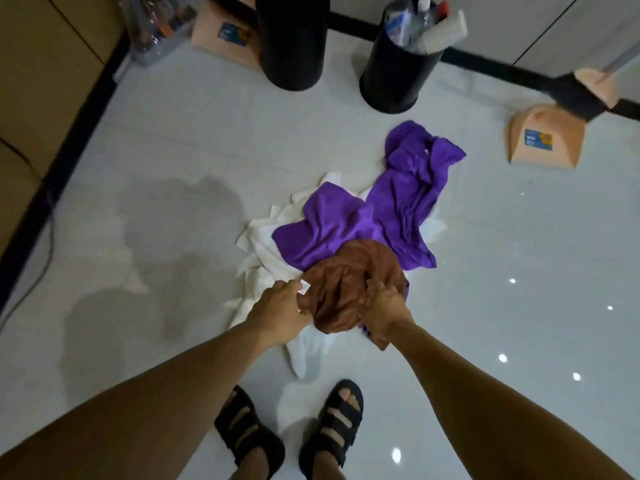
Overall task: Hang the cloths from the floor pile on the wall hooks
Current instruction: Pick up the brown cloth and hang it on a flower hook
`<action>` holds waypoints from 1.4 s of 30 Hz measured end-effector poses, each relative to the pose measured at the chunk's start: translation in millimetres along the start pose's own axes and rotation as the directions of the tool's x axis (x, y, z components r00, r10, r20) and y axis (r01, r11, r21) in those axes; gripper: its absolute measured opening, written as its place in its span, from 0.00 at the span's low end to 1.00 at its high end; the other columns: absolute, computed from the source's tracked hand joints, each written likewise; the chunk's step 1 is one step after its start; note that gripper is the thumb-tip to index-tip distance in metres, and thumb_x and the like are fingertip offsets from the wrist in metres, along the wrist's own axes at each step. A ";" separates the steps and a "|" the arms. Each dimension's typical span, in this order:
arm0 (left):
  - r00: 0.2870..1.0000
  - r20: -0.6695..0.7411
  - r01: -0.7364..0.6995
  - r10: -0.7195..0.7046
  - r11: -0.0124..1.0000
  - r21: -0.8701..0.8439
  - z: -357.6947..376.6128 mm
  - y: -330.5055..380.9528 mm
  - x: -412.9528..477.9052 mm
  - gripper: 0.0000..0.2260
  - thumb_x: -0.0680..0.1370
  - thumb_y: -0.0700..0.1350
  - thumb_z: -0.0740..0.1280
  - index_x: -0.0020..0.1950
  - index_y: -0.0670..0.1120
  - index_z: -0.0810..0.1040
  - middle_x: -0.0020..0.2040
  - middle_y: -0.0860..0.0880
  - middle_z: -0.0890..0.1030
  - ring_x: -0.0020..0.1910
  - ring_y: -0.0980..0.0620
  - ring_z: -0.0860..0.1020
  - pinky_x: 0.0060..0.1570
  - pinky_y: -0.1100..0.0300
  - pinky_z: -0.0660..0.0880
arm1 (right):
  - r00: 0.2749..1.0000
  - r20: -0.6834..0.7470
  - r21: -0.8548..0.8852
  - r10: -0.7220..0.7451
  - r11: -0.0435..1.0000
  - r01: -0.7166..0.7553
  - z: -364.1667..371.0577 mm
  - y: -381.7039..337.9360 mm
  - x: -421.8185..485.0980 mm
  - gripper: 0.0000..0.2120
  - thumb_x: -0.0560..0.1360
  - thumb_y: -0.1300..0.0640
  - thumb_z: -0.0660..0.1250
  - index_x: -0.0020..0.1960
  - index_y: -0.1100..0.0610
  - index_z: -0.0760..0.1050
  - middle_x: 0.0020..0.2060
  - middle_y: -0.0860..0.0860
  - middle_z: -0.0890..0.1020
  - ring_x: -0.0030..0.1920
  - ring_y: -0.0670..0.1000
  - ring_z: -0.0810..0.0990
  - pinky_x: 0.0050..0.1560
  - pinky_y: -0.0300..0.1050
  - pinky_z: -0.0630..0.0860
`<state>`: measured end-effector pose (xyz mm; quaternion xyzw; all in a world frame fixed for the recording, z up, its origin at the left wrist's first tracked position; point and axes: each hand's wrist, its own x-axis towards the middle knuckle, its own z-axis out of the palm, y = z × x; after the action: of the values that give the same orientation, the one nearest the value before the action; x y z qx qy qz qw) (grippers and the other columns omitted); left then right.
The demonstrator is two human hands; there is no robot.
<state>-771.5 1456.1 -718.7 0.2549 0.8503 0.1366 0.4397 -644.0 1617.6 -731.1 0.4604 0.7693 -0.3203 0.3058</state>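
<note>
On the floor (519, 254), by the person's feet, both hands grip the brown cloth (341, 292) on top of the pile: left hand (277, 311) pinches an edge, right hand (384, 308) squeezes a bunch. Next, lift it and find a hook; none shows.

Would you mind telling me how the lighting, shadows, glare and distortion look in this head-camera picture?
Head view: dim, even light; a soft shadow of the person falls on the glossy floor at left; small bright ceiling-light glints dot the tiles at right; wide-angle distortion bends the walls and stretches both forearms; the broom at top right is blurred; the brown cloth in both hands stays fairly sharp.
</note>
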 end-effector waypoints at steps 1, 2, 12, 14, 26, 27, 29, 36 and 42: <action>1.000 -0.015 -0.003 0.003 1.000 -0.006 17.9 -8.1 22.9 0.25 0.73 0.49 0.67 0.69 0.48 0.68 0.64 0.44 0.73 0.64 0.44 0.72 0.60 0.55 0.69 | 1.000 -0.023 0.016 0.012 1.000 -0.012 17.8 10.4 28.3 0.31 0.77 0.45 0.61 0.76 0.54 0.57 0.70 0.58 0.66 0.68 0.62 0.68 0.67 0.51 0.68; 0.999 -0.037 -0.012 0.012 1.000 -0.011 34.2 -15.7 44.4 0.24 0.73 0.49 0.68 0.69 0.47 0.70 0.63 0.43 0.74 0.63 0.42 0.72 0.60 0.53 0.70 | 0.998 -0.047 0.045 0.048 0.998 -0.046 31.3 17.2 51.9 0.32 0.77 0.44 0.60 0.76 0.53 0.56 0.70 0.59 0.65 0.69 0.63 0.67 0.68 0.54 0.66; 0.965 -0.220 -0.136 0.143 0.990 0.048 144.1 -73.9 167.8 0.20 0.72 0.47 0.68 0.63 0.49 0.73 0.59 0.48 0.76 0.56 0.47 0.75 0.50 0.58 0.68 | 0.932 -0.333 0.040 0.140 0.990 -0.135 118.4 100.2 234.0 0.39 0.76 0.46 0.63 0.78 0.55 0.45 0.77 0.59 0.56 0.75 0.62 0.57 0.74 0.58 0.56; 0.968 -0.218 -0.116 0.122 0.993 0.036 145.9 -77.6 166.1 0.20 0.72 0.47 0.67 0.64 0.48 0.73 0.59 0.47 0.76 0.57 0.45 0.75 0.54 0.54 0.72 | 0.935 -0.336 -0.006 0.115 0.992 -0.124 122.3 104.7 234.9 0.29 0.77 0.51 0.60 0.75 0.58 0.58 0.72 0.61 0.67 0.70 0.63 0.67 0.72 0.57 0.62; 0.925 -0.076 -0.376 0.372 0.926 -0.036 -15.8 36.3 22.7 0.52 0.64 0.53 0.78 0.77 0.55 0.47 0.78 0.48 0.56 0.76 0.50 0.56 0.72 0.50 0.60 | 0.846 -0.233 0.352 -0.479 0.769 0.533 -39.4 -3.5 -12.3 0.17 0.69 0.60 0.57 0.50 0.56 0.82 0.47 0.52 0.84 0.49 0.55 0.82 0.54 0.51 0.78; 0.912 -0.027 -0.411 0.410 0.911 -0.034 -40.8 54.0 6.5 0.50 0.64 0.52 0.79 0.77 0.55 0.49 0.78 0.48 0.56 0.77 0.51 0.55 0.73 0.51 0.59 | 0.859 -0.190 0.436 -0.476 0.743 0.508 -64.0 -19.8 -37.9 0.16 0.69 0.62 0.57 0.47 0.54 0.82 0.43 0.51 0.85 0.44 0.55 0.83 0.49 0.52 0.80; 0.905 0.093 -0.399 0.415 0.905 -0.148 -86.2 84.1 -28.5 0.37 0.67 0.48 0.78 0.72 0.50 0.67 0.70 0.46 0.72 0.71 0.47 0.67 0.69 0.52 0.66 | 0.866 -0.171 0.563 -0.470 0.675 0.477 -109.4 -54.8 -85.7 0.13 0.71 0.67 0.57 0.47 0.60 0.80 0.39 0.59 0.84 0.39 0.63 0.82 0.42 0.58 0.80; 0.972 -0.058 -0.229 0.227 0.869 -0.439 -251.7 125.5 -171.5 0.07 0.72 0.46 0.70 0.50 0.49 0.81 0.45 0.49 0.84 0.47 0.49 0.82 0.47 0.55 0.79 | 0.742 -0.169 0.420 -0.649 0.633 0.650 -254.8 -170.9 -234.7 0.19 0.65 0.48 0.79 0.49 0.55 0.77 0.43 0.51 0.84 0.45 0.49 0.83 0.48 0.43 0.80; 0.954 -0.165 -0.291 0.250 0.905 -0.309 -367.8 111.3 -287.0 0.09 0.72 0.38 0.70 0.51 0.46 0.81 0.48 0.47 0.83 0.49 0.47 0.81 0.49 0.58 0.77 | 0.647 -0.058 -0.319 -0.760 0.629 0.709 -314.0 -256.1 -332.5 0.13 0.66 0.52 0.77 0.42 0.45 0.73 0.40 0.47 0.79 0.46 0.53 0.80 0.44 0.43 0.71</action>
<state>-898.6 1386.8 -261.4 0.2844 0.7969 0.3520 0.4003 -801.5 1595.4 -231.6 0.0872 0.9509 -0.2654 0.1333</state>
